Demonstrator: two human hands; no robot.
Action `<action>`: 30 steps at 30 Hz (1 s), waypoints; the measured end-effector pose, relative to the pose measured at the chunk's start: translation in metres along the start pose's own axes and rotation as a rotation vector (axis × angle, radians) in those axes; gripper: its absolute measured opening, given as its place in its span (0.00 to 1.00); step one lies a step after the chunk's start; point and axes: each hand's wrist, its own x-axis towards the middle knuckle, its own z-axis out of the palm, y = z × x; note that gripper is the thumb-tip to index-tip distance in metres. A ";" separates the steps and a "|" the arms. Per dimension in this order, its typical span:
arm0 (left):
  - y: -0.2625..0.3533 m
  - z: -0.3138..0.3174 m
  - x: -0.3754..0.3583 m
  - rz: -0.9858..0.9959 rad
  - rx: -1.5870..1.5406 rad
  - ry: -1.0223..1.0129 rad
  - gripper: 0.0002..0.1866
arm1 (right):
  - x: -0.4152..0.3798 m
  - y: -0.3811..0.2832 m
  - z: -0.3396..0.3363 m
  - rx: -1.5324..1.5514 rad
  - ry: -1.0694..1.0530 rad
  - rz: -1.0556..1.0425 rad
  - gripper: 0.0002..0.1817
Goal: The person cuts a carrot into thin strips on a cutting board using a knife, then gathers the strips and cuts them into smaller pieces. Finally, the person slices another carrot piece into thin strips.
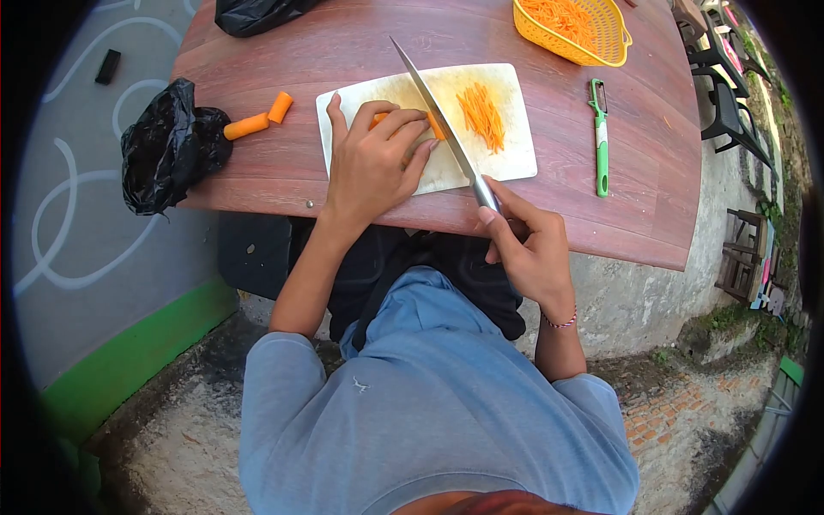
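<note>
My left hand [375, 160] rests on the white cutting board [513, 159], its fingers curled over a piece of carrot [436, 126] that shows only in part. In my right hand [530, 240] is the handle of a kitchen knife [444, 124]. The blade points away from me and to the left, close beside the carrot and my left fingertips. Thin carrot strips [481, 118] lie in a small pile on the board, to the right of the blade.
A yellow basket [615, 47] with shredded carrot stands at the far right of the wooden table [652, 163]. A green peeler [601, 142] lies right of the board. Two carrot pieces [247, 126] lie at left by a black plastic bag [172, 150]. Another black bag [257, 13] is at the back.
</note>
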 end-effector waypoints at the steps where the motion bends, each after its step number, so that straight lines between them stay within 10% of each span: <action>1: -0.001 0.000 0.001 0.000 -0.001 -0.001 0.12 | 0.000 0.000 0.001 0.000 0.001 0.002 0.25; 30: -0.013 0.003 0.010 0.067 -0.073 0.010 0.09 | -0.003 -0.002 0.014 0.020 0.041 -0.020 0.24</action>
